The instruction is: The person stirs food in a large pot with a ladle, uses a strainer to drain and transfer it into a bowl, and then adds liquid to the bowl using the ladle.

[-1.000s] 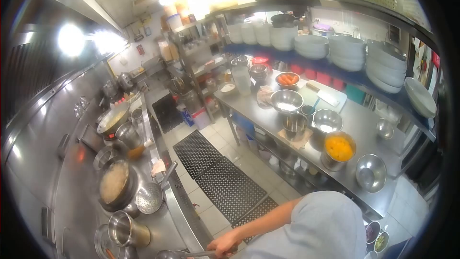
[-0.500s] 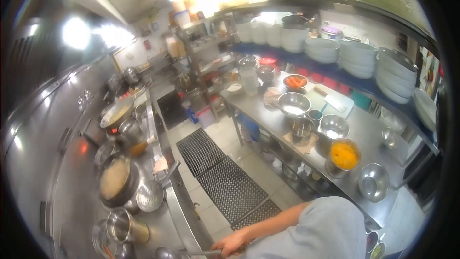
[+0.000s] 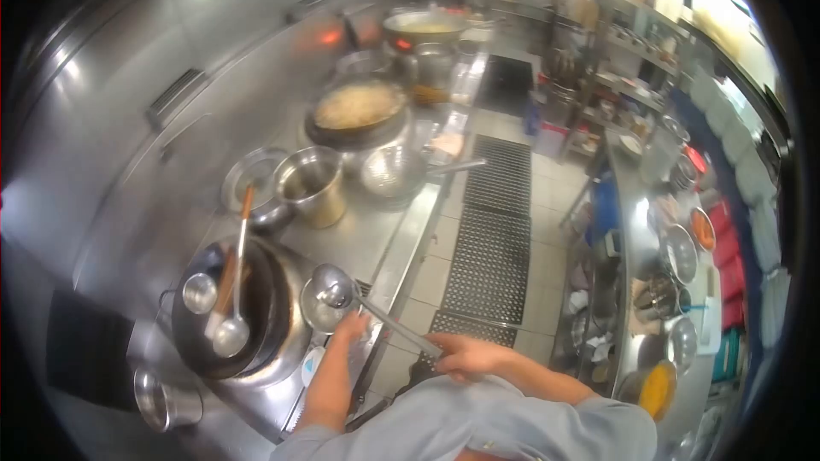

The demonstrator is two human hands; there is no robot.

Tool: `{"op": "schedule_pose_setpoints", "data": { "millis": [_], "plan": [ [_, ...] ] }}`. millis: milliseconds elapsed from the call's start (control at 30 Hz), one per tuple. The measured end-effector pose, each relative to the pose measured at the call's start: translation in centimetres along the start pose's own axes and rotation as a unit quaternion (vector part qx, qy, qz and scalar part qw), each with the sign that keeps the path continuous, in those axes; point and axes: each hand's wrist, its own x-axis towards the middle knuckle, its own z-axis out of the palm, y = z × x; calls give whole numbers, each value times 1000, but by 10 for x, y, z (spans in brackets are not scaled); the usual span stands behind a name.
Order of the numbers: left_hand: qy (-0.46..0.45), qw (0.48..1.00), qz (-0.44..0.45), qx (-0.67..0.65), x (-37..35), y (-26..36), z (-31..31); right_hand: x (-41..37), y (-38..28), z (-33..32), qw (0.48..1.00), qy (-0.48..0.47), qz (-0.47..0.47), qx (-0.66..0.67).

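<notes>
Hands both show now — only one before — right gripping ladle.

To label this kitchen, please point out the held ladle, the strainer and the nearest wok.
Held ladle [image 3: 330,283]: head view, bowl.
Strainer [image 3: 392,172]: head view, perforated bowl.
Nearest wok [image 3: 266,320]: head view, inner side.

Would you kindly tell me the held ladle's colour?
The ladle is silvery grey, best seen in the head view.

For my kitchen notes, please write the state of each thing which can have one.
Right hand: closed around the ladle
Left hand: by the small bowl, grip unclear
Front wok: uncovered, utensils inside
Middle wok: uncovered, pale contents inside
Tall pot: upright, uncovered
Strainer: lying unheld
</notes>
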Motion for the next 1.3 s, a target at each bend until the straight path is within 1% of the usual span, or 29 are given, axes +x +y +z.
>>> {"op": "schedule_pose_setpoints", "data": {
  "millis": [33, 67, 133, 167, 233, 267, 367, 400, 433, 467, 500, 567, 600, 633, 667, 700, 733, 767, 833, 900, 967, 1000, 1033, 1067, 1133, 1167, 1200, 1233, 1300],
  "plan": [
    [72, 989, 6, -130, -25, 47, -23, 1, 1, 3, 1000, 5, 1, -5],
    [43, 994, 0, -102, -37, 46, -32, -3, -6, 6, 1000, 13, 9, 4],
    [-17, 999, -3, -48, -45, 45, -40, -17, -27, 6, 998, 20, 41, -53],
    [-47, 999, -19, -9, -44, 45, -39, -20, -32, 7, 995, 25, 56, -81],
    [-100, 991, -52, 73, -29, 47, -39, -19, -33, 2, 993, 21, 31, -109],
    [48, 998, -16, -45, -29, 50, -25, -17, -30, 4, 993, 18, 20, -118],
    [100, 974, 58, -196, -29, 40, -24, -10, -8, 2, 989, 46, -25, -141],
    [-8, 998, 25, -54, -15, -4, -7, -12, -8, 2, 987, 52, -19, -148],
    [40, 999, 0, -5, -31, 3, -10, -14, -10, 2, 986, 58, -16, -155],
    [86, 995, -27, 46, -63, 18, -15, -15, -10, 1, 985, 64, -13, -160],
    [132, 985, -53, 96, -83, 33, -23, -14, -9, -1, 984, 76, -21, -160],
    [177, 981, -57, 47, -81, 48, -32, -14, 0, -2, 983, 98, -29, -155],
    [198, 978, -62, 22, -79, 54, -39, -17, -4, 0, 987, 104, -22, -124],
    [234, 968, -59, -76, -75, 52, -48, -22, -15, 0, 989, 113, -15, -94],
    [267, 946, -56, -175, -72, 47, -58, -27, -20, 1, 991, 120, -6, -65],
    [300, 912, -56, -274, -69, 47, -66, -26, -17, 0, 986, 145, -24, -81],
    [270, 825, -83, -490, -84, 66, -82, -24, -13, -3, 980, 166, -42, -99],
    [231, 689, -104, -679, -101, 88, -102, -22, -10, -5, 974, 184, -59, -118],
    [267, 559, -144, -772, -106, 97, -119, -23, -19, -7, 974, 195, -39, -104],
    [262, 540, -53, -798, -114, 97, -125, -21, -15, -16, 975, 199, -8, -100],
    [300, 584, -27, -754, -129, 112, -125, -11, -4, -20, 972, 202, 0, -121],
    [332, 692, -49, -640, -118, 103, -114, -2, 1, -22, 970, 201, 7, -134],
    [351, 784, -66, -509, -108, 93, -101, 7, 10, -23, 968, 201, 10, -147],
    [422, 854, -42, -300, -106, 99, -87, 16, 21, -25, 961, 208, 8, -183],
    [390, 900, -51, -187, -101, 99, -47, 21, 43, -22, 933, 221, -58, -278],
    [384, 914, -47, -127, -88, 93, -35, 29, 43, -24, 910, 231, -104, -328],
    [405, 909, -42, -94, -69, 79, -20, 22, 20, -14, 926, 215, -40, -309],
    [421, 904, -41, -62, -59, 68, -3, 19, 10, -12, 924, 206, -41, -318],
    [296, 951, -80, -33, -55, 76, -11, 19, -6, -12, 921, 203, -61, -327]
  ]
}}
